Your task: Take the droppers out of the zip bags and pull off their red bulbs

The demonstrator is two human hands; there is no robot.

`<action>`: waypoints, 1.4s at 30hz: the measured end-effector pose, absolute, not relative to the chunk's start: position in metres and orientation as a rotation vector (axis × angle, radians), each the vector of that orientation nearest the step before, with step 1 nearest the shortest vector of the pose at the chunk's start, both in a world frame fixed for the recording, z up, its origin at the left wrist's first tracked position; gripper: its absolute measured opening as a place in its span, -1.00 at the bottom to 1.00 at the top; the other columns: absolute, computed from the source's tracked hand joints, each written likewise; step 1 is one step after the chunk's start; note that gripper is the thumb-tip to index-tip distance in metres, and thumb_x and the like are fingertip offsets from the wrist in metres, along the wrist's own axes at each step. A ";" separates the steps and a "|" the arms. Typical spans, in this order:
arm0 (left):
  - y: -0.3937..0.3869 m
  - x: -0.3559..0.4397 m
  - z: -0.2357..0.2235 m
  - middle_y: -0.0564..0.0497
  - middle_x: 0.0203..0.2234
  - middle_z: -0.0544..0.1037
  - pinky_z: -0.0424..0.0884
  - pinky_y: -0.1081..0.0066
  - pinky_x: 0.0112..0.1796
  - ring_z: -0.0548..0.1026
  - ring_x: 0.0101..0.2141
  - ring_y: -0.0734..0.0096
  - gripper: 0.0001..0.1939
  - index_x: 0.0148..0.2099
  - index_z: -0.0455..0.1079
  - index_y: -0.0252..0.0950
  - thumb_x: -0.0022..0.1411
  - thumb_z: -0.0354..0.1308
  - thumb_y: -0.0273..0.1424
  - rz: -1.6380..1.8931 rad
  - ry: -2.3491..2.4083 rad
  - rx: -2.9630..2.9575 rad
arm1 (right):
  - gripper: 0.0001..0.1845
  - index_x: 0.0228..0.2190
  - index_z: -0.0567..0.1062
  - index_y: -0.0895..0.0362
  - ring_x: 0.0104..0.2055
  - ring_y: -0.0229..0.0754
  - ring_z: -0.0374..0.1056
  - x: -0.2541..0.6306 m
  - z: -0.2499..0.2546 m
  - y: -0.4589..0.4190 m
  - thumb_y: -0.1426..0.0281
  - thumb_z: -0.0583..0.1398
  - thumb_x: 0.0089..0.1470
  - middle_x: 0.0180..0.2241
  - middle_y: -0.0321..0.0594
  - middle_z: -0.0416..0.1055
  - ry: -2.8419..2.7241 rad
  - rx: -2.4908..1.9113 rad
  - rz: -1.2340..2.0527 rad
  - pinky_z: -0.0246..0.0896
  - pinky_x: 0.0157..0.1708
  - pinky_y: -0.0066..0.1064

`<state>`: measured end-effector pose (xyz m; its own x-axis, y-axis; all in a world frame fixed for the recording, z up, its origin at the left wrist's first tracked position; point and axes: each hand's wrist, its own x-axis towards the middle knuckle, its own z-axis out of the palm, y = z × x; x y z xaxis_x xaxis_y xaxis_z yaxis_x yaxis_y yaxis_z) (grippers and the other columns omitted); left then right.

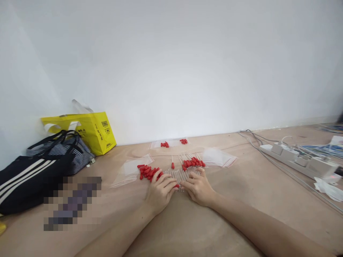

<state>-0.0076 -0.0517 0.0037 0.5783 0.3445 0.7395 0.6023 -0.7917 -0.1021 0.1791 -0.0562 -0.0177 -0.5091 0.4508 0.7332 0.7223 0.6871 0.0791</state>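
A row of thin, pale, see-through rods [180, 174] lies on the wooden table between my hands. My left hand [160, 191] comes in from the left, its fingers bent and pinched around a small red piece [177, 186] at the row's near edge. From the other side, my right hand [198, 187] curls its fingers over the right part of the row, fingertips close to the left ones; what they pinch is partly hidden. Red-tipped pieces [146, 171] are heaped beside my left hand. Red-tipped sticks [193, 162] lie bunched just beyond my right hand, and a single red-tipped stick [173, 165] lies between both groups.
Clear plastic bags [218, 157] lie right and left of the piles; another bag [174, 143] with red pieces is near the wall. A yellow bag [103, 134] and a dark striped bag [34, 178] stand left. A power strip [284, 157] with cables lies right.
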 end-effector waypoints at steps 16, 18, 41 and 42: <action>-0.059 -0.009 0.006 0.12 -0.48 0.56 0.04 0.09 -0.06 0.42 -0.36 0.39 -0.85 -0.36 0.43 -0.17 0.16 0.02 -0.41 -0.985 -0.843 -2.493 | -0.82 -0.48 0.43 0.08 -0.46 -0.29 0.08 0.183 -0.016 -0.059 0.46 0.04 0.02 -0.67 -0.36 0.32 -2.211 -0.872 -0.491 -0.28 -0.17 -0.25; -0.059 -0.009 0.006 0.13 -0.49 0.56 0.05 0.10 -0.07 0.42 -0.37 0.39 -0.86 -0.36 0.42 -0.17 0.15 0.03 -0.41 -0.977 -0.849 -2.491 | -0.82 -0.49 0.43 0.08 -0.46 -0.29 0.08 0.184 -0.016 -0.059 0.46 0.04 0.03 -0.67 -0.36 0.33 -2.207 -0.862 -0.482 -0.28 -0.18 -0.25; -0.051 -0.032 0.004 -0.02 -0.38 0.37 0.35 0.46 -0.37 0.36 -0.40 0.47 -0.79 -0.21 0.37 -0.26 0.22 -0.09 -0.45 -1.205 -0.891 -2.481 | -0.67 -0.39 0.45 0.14 -0.38 -0.23 0.26 0.231 -0.008 -0.045 0.42 -0.09 0.11 -0.43 -0.18 0.37 -1.977 -1.421 -0.027 -0.01 -0.36 -0.45; -0.050 -0.032 0.003 -0.02 -0.38 0.33 0.36 0.47 -0.37 0.35 -0.40 0.48 -0.78 -0.18 0.36 -0.26 0.22 -0.10 -0.46 -1.241 -0.913 -2.457 | -0.67 -0.43 0.45 0.15 -0.37 -0.23 0.26 0.234 -0.006 -0.044 0.44 -0.09 0.09 -0.45 -0.17 0.35 -1.955 -1.501 0.003 0.00 -0.37 -0.46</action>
<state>-0.0322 -0.0503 0.0030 0.4436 0.4229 0.7902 0.6280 -0.7757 0.0627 0.2343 -0.0438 -0.0057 -0.1193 0.8602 0.4957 0.8588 0.3400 -0.3832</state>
